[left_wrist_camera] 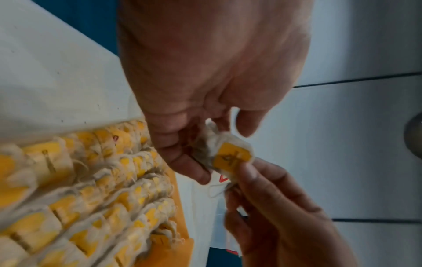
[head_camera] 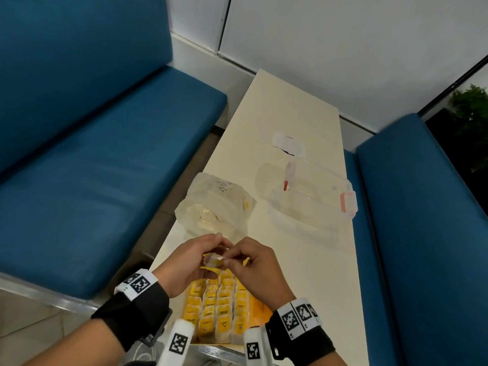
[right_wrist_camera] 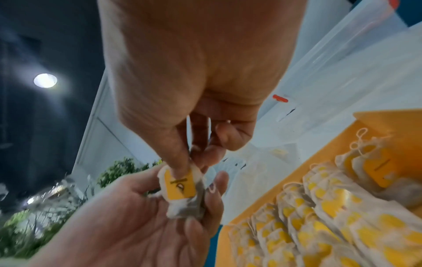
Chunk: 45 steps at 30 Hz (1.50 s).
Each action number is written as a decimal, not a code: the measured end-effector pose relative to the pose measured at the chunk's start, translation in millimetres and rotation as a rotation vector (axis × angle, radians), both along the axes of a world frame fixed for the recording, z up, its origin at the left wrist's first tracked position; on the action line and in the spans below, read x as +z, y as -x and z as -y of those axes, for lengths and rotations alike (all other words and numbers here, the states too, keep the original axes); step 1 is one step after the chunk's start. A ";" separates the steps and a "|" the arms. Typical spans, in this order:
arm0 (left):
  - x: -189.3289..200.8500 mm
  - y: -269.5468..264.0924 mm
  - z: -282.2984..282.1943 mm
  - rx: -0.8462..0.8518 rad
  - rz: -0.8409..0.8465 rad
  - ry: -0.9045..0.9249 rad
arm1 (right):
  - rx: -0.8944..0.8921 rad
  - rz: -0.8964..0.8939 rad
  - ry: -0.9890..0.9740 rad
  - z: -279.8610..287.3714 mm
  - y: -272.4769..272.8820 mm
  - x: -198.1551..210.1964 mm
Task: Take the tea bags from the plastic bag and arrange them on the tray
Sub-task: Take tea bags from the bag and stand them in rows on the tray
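Note:
Both hands hold one white tea bag with a yellow tag just above the far end of the orange tray. My left hand cradles the tea bag in curled fingers, and my right hand pinches its top. In the left wrist view the yellow tag faces the camera between my left fingers and the right hand's fingers. Several tea bags stand in rows in the tray. The crumpled clear plastic bag lies just beyond the hands.
A clear plastic box with red latches stands on the cream table right of the bag. A torn white sticker lies farther back. Blue benches flank the narrow table on both sides.

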State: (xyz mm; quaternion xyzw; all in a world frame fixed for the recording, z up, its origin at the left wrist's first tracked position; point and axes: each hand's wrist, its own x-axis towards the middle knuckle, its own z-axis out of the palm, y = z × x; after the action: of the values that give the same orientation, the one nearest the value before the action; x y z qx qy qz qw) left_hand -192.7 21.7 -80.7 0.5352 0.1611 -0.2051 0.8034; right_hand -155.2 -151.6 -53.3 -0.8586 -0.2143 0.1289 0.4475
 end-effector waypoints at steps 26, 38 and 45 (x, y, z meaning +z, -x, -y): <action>-40.0 7.1 -28.7 0.065 0.180 -0.790 | 0.168 -0.185 0.798 64.4 -37.2 20.1; -61.2 9.4 -24.7 -0.076 0.146 -0.892 | 0.106 0.104 1.102 57.6 -34.4 -40.9; -62.4 8.6 -24.6 -0.091 0.137 -0.891 | 0.059 0.173 1.112 60.3 -39.8 -50.8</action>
State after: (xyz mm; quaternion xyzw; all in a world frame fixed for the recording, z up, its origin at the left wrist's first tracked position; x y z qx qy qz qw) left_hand -201.3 46.3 -143.1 0.8477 0.1564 -0.1150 0.4936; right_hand -115.4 -211.9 -104.1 -0.9663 -0.1740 0.1643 -0.0954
